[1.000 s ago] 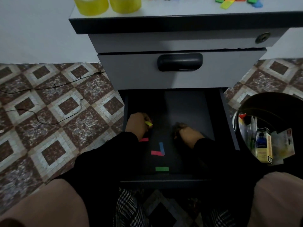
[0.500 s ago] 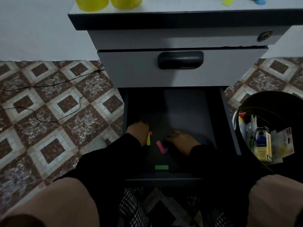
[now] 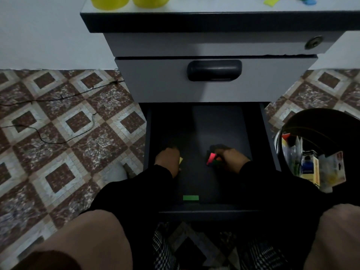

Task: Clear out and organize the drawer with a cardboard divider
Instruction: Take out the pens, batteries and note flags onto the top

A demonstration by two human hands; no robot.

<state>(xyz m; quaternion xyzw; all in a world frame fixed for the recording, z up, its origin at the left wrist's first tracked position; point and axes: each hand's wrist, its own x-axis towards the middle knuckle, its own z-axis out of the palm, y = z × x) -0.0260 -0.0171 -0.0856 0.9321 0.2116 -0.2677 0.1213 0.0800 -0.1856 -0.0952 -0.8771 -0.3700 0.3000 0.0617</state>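
Drawer, bottom one of grey cabinet, pulled open — dark floor. Left hand near its left wall, fingers curled on a small yellow paper strip. Right hand mid-drawer pinches a bunch of pink and orange strips. Green rectangular strip lies flat by front edge.

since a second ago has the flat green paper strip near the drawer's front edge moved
No. The flat green paper strip lies in the same spot by the dark drawer's front edge, while the right hand gathered the pink strips.
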